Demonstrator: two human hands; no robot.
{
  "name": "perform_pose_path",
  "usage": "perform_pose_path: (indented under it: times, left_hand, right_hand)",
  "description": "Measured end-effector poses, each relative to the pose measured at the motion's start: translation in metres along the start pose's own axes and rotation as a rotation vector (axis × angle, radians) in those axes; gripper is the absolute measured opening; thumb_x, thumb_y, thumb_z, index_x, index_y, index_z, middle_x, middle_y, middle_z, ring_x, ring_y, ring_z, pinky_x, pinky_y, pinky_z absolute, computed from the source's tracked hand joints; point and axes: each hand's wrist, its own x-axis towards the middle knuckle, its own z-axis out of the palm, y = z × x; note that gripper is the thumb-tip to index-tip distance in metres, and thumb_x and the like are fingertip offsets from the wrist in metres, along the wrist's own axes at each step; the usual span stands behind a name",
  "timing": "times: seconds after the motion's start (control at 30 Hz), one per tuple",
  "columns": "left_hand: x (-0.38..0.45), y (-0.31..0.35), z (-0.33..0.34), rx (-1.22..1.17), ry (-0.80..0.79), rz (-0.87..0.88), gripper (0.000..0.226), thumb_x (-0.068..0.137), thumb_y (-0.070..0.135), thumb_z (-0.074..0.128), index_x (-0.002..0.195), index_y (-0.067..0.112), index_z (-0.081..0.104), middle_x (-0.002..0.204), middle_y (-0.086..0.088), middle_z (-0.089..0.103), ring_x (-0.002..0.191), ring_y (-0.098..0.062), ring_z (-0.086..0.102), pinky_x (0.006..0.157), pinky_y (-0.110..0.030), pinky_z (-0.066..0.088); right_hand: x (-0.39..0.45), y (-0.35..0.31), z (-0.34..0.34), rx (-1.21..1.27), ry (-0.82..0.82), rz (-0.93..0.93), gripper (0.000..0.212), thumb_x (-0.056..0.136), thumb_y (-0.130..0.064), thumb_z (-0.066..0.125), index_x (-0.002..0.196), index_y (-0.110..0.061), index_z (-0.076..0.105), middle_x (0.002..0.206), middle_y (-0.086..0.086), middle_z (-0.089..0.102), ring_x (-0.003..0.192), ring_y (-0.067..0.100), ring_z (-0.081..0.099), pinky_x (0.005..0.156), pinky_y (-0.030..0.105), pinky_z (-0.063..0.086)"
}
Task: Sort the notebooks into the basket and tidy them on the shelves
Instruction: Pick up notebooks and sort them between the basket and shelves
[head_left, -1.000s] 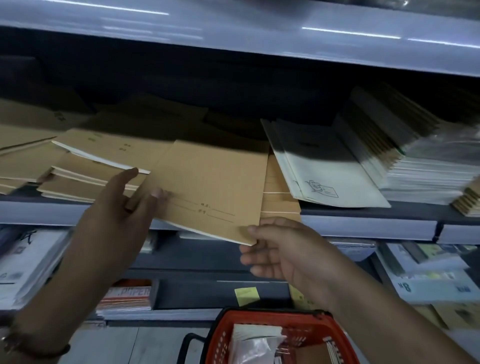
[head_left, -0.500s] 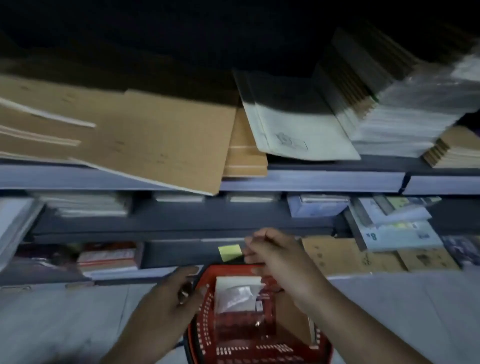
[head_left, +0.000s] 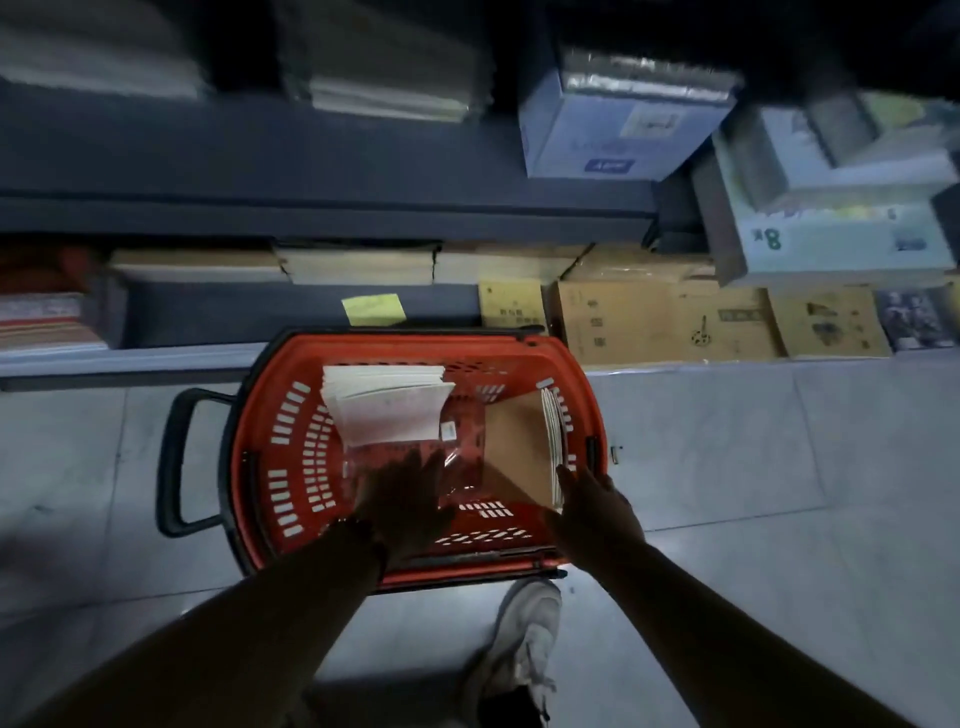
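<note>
Your red basket (head_left: 265, 457) stands on the tiled floor (head_left: 779, 467) hard against the bottom shelf (head_left: 156, 358), its black handle (head_left: 174, 462) sticking out from the left end, and its long axis runs left to right along the shelf front. Inside it, a wrapped stack of white notebooks (head_left: 387, 413) leans in the far left part, its long axis running away from you and its white page edges turned toward the shelf. A set of brown notebooks (head_left: 522, 447) stands on edge against the basket's right wall, long axis running from the near rim toward the far rim, brown cover facing left into the basket, pale page edges along the right. Your left hand (head_left: 410, 499) reaches down into the middle of the basket with the fingers spread and straight over the shiny wrap just below the white stack; its grip closes on nothing that you can see. Your right hand (head_left: 592, 504) sits at the basket's near right corner, fingers extended and touching the near end of the brown notebooks; whether the thumb pinches them is too dark to tell. A yellow sticky note (head_left: 374, 307) is on the shelf front just behind the basket, with brown cardboard boxes (head_left: 670, 322) on the floor to the right of it
</note>
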Motion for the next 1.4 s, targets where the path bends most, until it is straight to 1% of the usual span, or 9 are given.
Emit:
perform_pose_path:
  times: [0.17,0.37,0.5,0.63,0.87,1.03,1.23,1.33,1.4]
  left_hand:
    - [0.092,0.045,0.047,-0.145,0.03,0.073,0.069,0.092,0.044,0.053,0.151,0.021,0.025,0.131,-0.01,0.058,0.105,-0.027,0.065,0.079,-0.04,0.058]
    - [0.162,0.081,0.064,-0.492,0.13,-0.004,0.085,0.094,0.02,0.062,0.158,0.031,0.007,0.158,-0.009,0.035,0.133,-0.031,0.049,0.1,-0.043,0.05]
    - [0.185,0.08,0.06,-0.499,0.118,0.073,0.067,0.096,0.018,0.057,0.156,0.027,0.027,0.155,-0.006,0.04,0.136,-0.025,0.045,0.107,-0.038,0.044]
    - [0.19,0.066,0.057,-0.384,0.161,0.141,0.031,0.09,0.026,0.064,0.12,0.025,0.057,0.12,0.0,0.063,0.107,-0.02,0.06,0.088,-0.038,0.053]
    - [0.151,0.031,0.048,-0.166,0.094,0.321,0.021,0.094,0.02,0.064,0.091,0.028,0.044,0.087,0.009,0.056,0.082,-0.012,0.057,0.062,-0.019,0.037]
    - [0.096,0.006,0.01,-0.416,0.135,0.186,0.005,0.099,0.027,0.055,0.097,0.027,0.051,0.076,0.008,0.061,0.069,-0.004,0.058,0.057,-0.024,0.038]
    - [0.018,-0.016,-0.064,-0.876,0.198,0.041,0.003,0.1,0.024,0.057,0.097,0.024,0.057,0.084,0.009,0.066,0.073,-0.005,0.065,0.055,-0.025,0.049]
    - [-0.022,-0.028,-0.111,-1.096,0.24,-0.033,0.01,0.099,0.024,0.057,0.102,0.014,0.058,0.094,0.003,0.07,0.085,-0.016,0.07,0.063,-0.032,0.059]
    - [-0.048,-0.038,-0.141,-1.172,0.256,-0.108,0.015,0.099,0.031,0.055,0.107,0.02,0.06,0.097,0.004,0.074,0.087,-0.016,0.073,0.067,-0.028,0.059]
  right_hand:
    - [0.049,0.014,0.032,-0.051,0.021,-0.06,0.053,0.099,-0.036,0.049,0.148,-0.022,0.036,0.151,0.008,0.041,0.137,0.03,0.043,0.106,0.046,0.047]
    - [0.081,0.029,0.047,-0.007,0.077,-0.13,0.046,0.097,-0.033,0.052,0.141,-0.021,0.044,0.142,0.006,0.051,0.125,0.027,0.055,0.1,0.043,0.052]
    - [0.086,0.035,0.045,0.014,0.112,-0.172,0.045,0.098,-0.035,0.051,0.14,-0.022,0.045,0.14,0.004,0.053,0.122,0.025,0.058,0.097,0.04,0.054]
    - [0.09,0.036,0.046,0.043,0.131,-0.19,0.049,0.098,-0.036,0.052,0.145,-0.025,0.04,0.14,0.001,0.052,0.124,0.024,0.057,0.099,0.039,0.053]
    - [0.09,0.034,0.05,0.128,0.128,-0.147,0.057,0.094,-0.033,0.06,0.146,-0.024,0.037,0.132,0.0,0.057,0.114,0.022,0.062,0.089,0.038,0.058]
    - [0.079,0.036,0.035,0.267,0.113,-0.125,0.065,0.087,-0.031,0.07,0.144,-0.025,0.04,0.137,0.001,0.053,0.121,0.024,0.058,0.092,0.041,0.056]
    - [0.049,0.021,-0.034,1.069,-0.166,-0.236,0.04,0.09,-0.015,0.07,0.12,-0.041,0.063,0.117,-0.008,0.07,0.111,0.014,0.066,0.074,0.023,0.058]
    - [0.021,-0.005,-0.062,1.002,-0.316,-0.272,0.017,0.091,-0.035,0.069,0.104,-0.044,0.072,0.123,-0.013,0.065,0.117,0.01,0.058,0.088,0.028,0.054]
    - [0.004,-0.024,-0.074,0.957,-0.34,-0.255,0.042,0.077,-0.05,0.073,0.117,-0.038,0.066,0.126,-0.012,0.063,0.122,0.015,0.056,0.1,0.038,0.048]
